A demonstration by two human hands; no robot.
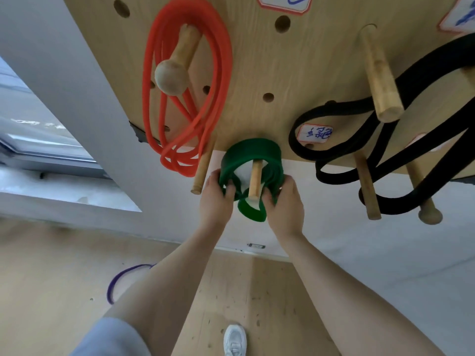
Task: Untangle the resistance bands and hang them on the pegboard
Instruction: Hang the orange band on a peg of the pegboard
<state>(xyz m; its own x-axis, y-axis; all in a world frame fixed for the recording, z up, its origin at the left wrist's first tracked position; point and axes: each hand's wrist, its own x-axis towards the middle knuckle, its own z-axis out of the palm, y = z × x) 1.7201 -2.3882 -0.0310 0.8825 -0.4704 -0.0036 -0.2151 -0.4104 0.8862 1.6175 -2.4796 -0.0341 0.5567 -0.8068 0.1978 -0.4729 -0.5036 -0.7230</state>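
Hands at the lowest peg, seating a coiled green band.

Nearest, a white sneaker (234,339) stood on the pale wood floor (51,278) at six o'clock, with a thin purple band loop (120,278) lying at eight o'clock, apparently not yet hung. Above them, the left hand (214,199) and right hand (282,201) each curled their fingers around opposite sides of the wide flat green rubber band (253,150), its coils looped over a short plain wooden peg (255,179) at the light wooden pegboard's (295,73) bottom edge. Hanging looked nearly done; next, the coils probably needed sliding back toward the board before both hands let go. Farther, at eleven o'clock, an orange tube band (218,73) hung on a knobbed peg (171,77); at two o'clock, a black band (334,116) draped across several pegs.
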